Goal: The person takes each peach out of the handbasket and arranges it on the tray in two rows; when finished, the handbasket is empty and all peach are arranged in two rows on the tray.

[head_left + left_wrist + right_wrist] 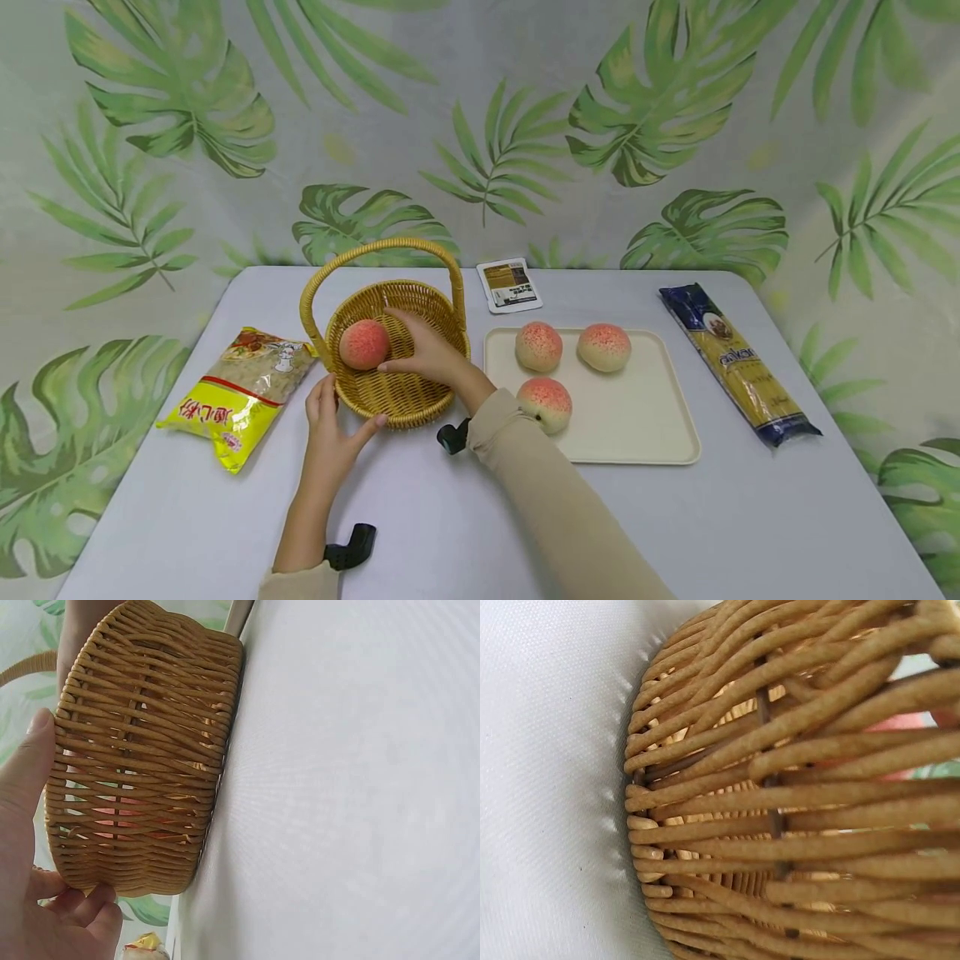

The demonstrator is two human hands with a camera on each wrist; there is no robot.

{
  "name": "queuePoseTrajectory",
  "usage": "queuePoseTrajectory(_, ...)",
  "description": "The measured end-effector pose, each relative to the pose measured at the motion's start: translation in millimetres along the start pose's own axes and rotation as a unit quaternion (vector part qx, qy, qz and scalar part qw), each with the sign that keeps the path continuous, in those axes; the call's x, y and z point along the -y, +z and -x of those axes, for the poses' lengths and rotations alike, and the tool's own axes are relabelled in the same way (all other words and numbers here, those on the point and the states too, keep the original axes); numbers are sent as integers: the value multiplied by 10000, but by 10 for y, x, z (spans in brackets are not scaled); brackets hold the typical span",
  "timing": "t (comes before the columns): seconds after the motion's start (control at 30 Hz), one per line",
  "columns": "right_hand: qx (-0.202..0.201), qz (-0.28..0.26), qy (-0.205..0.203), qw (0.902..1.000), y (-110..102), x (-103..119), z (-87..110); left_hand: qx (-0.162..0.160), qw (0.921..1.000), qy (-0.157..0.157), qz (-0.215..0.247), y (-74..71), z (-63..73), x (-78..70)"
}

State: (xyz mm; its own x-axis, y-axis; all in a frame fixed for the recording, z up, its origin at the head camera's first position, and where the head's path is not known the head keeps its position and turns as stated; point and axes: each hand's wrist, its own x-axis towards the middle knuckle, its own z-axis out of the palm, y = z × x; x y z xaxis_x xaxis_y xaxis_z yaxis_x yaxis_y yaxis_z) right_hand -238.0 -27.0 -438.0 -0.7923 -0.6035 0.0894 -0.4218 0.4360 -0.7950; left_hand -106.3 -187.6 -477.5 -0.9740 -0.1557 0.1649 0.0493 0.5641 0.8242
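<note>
In the head view a round bun with a pink speckled top [364, 344] lies in the left part of a wicker basket [408, 417] with an arched handle. My right hand [431, 354] reaches over the basket's right rim, thumb and forefinger spread beside the bun. The thumb tip is close to the bun; whether they touch, I cannot tell. My left hand [330, 446] holds the basket's near left rim, thumb and bent fingers against it, as the left wrist view also shows. The right wrist view has only the basket's woven side [780, 817], with pink behind the weave.
A cream tray [630, 417] bears three similar buns [604, 347]. Left of the basket lies a yellow food bag [240, 392]. A white packet [510, 286] lies behind, and a blue-ended pasta pack [738, 362] lies far right on the white-covered table [442, 533].
</note>
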Motion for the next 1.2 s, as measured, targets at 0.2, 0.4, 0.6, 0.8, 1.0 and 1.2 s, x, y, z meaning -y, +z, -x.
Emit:
queuePoseTrajectory(0.2,111,-111,163,9997,61,8,-62,23,10000,1,15,-4,0,-3)
queuePoseTrajectory(0.4,191,-258,403,9987,85,40,-83,12,10000,35,50,2,-2,2)
queuePoseTrajectory(0.6,309,-451,375,9978,111,64,-97,-26,10000,32,12,4,-5,11)
queuePoseTrajectory(0.8,420,-136,296,9986,134,70,-109,-28,10000,30,12,3,-3,16)
queuePoseTrajectory(1.0,465,67,604,9971,163,76,-117,0,10000,28,13,-3,-6,2)
queuePoseTrajectory(1.2,308,-61,498,9983,197,64,-100,15,10000,-25,-17,-6,-2,-9)
